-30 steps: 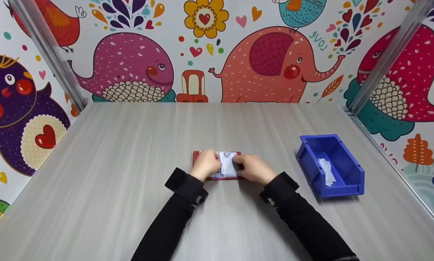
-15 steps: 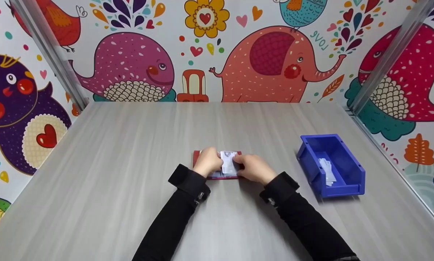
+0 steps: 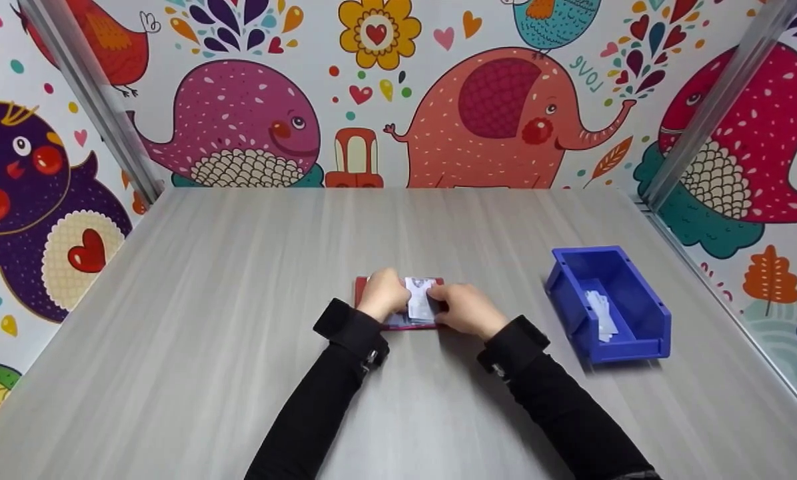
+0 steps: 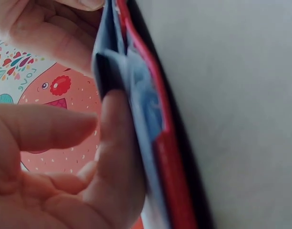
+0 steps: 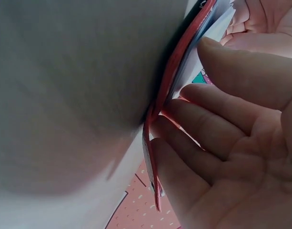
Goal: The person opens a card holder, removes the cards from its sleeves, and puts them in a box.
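Note:
A small red card holder (image 3: 362,288) lies spread on the table, with clear bluish sleeves (image 4: 146,90) inside its cover. On its right half shows a pale printed sheet (image 3: 420,303). My left hand (image 3: 385,293) grips at the left edge of that sheet, fingers curled; in the left wrist view one fingertip is tucked into the sleeve's opening. My right hand (image 3: 468,310) holds the right edge. In the right wrist view its thumb (image 5: 250,71) lies on the pale sheet while the other fingers rest along the red cover.
To the right stands a blue plastic bin (image 3: 632,350) with several white strips or papers (image 3: 600,317) in it. The wood-grain table (image 3: 238,267) is enclosed by cartoon-printed panels (image 3: 358,87) at the back and both sides, with metal posts (image 3: 92,100) at the corners.
My left hand has shifted slightly right and away from me over the card holder. The right hand, the card holder and the bin stay nearly where they were.

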{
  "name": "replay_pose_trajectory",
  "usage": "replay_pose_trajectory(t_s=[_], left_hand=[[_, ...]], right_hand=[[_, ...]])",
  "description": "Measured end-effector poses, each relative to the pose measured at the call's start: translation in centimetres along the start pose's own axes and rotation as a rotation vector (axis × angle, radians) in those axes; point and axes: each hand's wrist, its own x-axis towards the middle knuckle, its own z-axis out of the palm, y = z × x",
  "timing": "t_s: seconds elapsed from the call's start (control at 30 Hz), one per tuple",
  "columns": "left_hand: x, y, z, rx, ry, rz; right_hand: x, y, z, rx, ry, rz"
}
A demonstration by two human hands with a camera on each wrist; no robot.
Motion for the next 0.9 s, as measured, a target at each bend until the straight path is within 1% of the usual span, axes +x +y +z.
replay_pose_trajectory(t_s=[0.1,0.37,0.47,0.63,0.9], left_hand=[[0.1,0.0,0.1,0.001,0.015,-0.004],[0.5,0.0,0.2,-0.004,0.013,-0.033],[0.6,0.0,0.2,-0.002,0.017,-0.052],[0.8,0.0,0.2,-0.010,0.006,-0.087],[1.1,0.0,0.2,0.021,-0.006,-0.085]], right_hand=[[0.0,0.0,0.0,0.000,-0.003,0.006],[0.0,0.0,0.0,0.003,-0.009,-0.003],[0.0,0.0,-0.1,-0.001,-0.010,-0.013],[0.0,0.0,-0.1,-0.016,-0.006,-0.032],[0.0,0.0,-0.1,-0.035,0.000,-0.057]])
